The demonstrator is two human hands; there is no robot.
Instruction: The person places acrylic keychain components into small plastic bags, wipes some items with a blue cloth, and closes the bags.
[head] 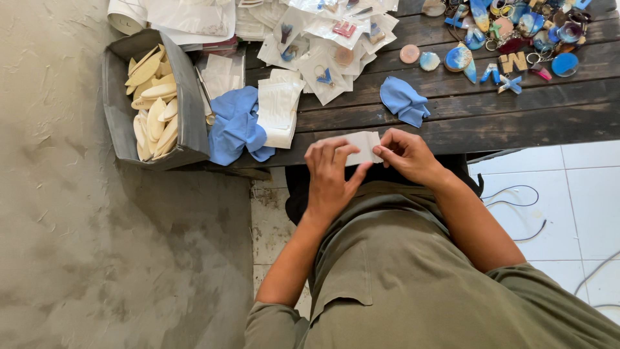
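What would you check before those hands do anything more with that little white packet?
1. Both hands on the white packet: ok, left hand and right hand pinch it.
2. Packet open or sealed: cannot tell.
3. Anything inside it: cannot tell.
4. More packets within reach: ok, stack of white packets on the dark wooden table.
5. Blue cloth clear of the hands: ok.

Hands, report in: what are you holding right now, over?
Left hand and right hand both pinching a small white packet at the dark wooden table edge. Blue cloth lies just beyond, not touching.
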